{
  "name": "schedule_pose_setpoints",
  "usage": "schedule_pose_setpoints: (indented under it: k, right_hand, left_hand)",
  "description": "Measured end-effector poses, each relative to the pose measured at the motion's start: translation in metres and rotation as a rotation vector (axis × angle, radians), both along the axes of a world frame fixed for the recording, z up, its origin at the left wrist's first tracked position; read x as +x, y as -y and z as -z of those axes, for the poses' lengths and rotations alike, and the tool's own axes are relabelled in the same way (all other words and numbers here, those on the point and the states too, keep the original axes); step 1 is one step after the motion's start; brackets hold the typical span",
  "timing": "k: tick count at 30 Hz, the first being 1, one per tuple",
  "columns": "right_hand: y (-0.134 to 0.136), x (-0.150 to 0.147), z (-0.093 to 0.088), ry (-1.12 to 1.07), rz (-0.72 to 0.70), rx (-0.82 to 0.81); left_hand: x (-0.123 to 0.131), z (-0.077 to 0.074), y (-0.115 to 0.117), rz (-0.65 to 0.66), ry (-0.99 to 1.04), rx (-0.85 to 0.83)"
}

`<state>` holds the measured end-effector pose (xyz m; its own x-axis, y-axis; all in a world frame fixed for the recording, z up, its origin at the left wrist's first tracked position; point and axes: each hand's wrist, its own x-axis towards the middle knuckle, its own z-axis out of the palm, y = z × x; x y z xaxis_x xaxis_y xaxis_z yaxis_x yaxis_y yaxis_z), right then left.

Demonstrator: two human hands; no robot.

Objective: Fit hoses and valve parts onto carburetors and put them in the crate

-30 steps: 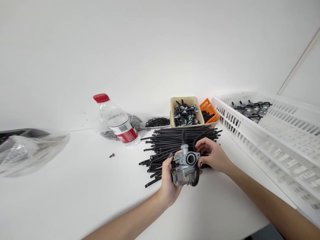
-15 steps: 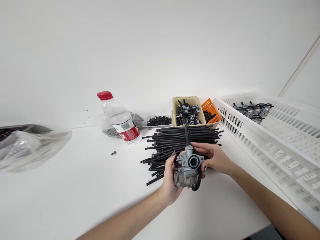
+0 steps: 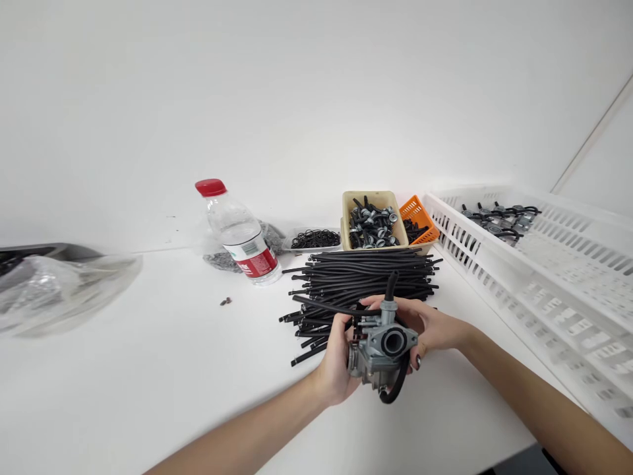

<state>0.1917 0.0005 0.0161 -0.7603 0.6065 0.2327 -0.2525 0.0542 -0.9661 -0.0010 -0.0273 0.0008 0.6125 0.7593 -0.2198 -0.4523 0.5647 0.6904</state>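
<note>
A grey metal carburetor (image 3: 380, 349) is held up off the white table between both hands, its round bore facing me. My left hand (image 3: 339, 369) grips it from the left, thumb along the side. My right hand (image 3: 428, 323) is closed around its right side and back, with some fingers hidden behind the body. On top stands a black rubber cap, and a black hose (image 3: 397, 382) curves down the lower right. Another black hose reaches out to the left from the upper part. Just behind lies a pile of black rubber hoses (image 3: 366, 274).
A red-capped water bottle (image 3: 247, 247) stands left of the hoses. Behind them are a tray of black rings (image 3: 316, 239), a cream bin (image 3: 373, 221) of capped parts and an orange basket (image 3: 418, 218). A white crate (image 3: 519, 290) with more carburetors fills the right. Plastic bag (image 3: 64, 290) far left.
The carburetor has moved slightly right and toward me, turning a little. A black hose now shows stretching left from its upper part. My right hand has shifted right along with it.
</note>
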Motion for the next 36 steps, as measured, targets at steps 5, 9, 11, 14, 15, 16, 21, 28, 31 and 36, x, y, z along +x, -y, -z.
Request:
schedule_pose_setpoints:
  k: [5, 9, 11, 14, 15, 16, 21, 28, 31, 36]
  right_hand:
    - [0.001, -0.003, -0.001, -0.012, -0.009, -0.016]
    - [-0.002, -0.001, 0.001, 0.006, 0.112, -0.047]
    - [-0.004, 0.001, 0.001, 0.023, 0.278, 0.04]
    - [-0.006, 0.002, 0.0, 0.073, 0.44, 0.09]
    - [-0.006, 0.002, 0.0, 0.083, 0.479, 0.103]
    - [-0.006, 0.001, 0.0, 0.083, 0.526, 0.131]
    - [-0.004, -0.001, 0.0, 0.029, 0.775, 0.293]
    - [0.008, -0.006, -0.012, 0.156, 0.455, 0.248]
    - [0.013, -0.01, -0.012, 0.277, 0.385, 0.257]
    - [0.014, -0.011, -0.012, 0.303, 0.307, 0.249]
  left_hand:
    - [0.003, 0.004, -0.001, -0.086, 0.0, 0.041]
    - [0.009, 0.004, -0.002, -0.312, 0.014, 0.124]
    - [0.011, 0.004, -0.001, -0.457, 0.013, 0.175]
    - [0.011, 0.005, 0.0, -0.616, -0.024, 0.227]
    - [0.01, 0.005, 0.001, -0.647, -0.042, 0.233]
    - [0.01, 0.006, 0.003, -0.668, -0.058, 0.232]
    - [0.008, 0.007, 0.006, -0.753, -0.267, 0.29]
    - [0.009, 0.008, 0.001, -0.853, -0.458, 0.408]
    - [0.009, 0.008, 0.001, -0.835, -0.457, 0.405]
    - [0.008, 0.007, 0.002, -0.832, -0.48, 0.388]
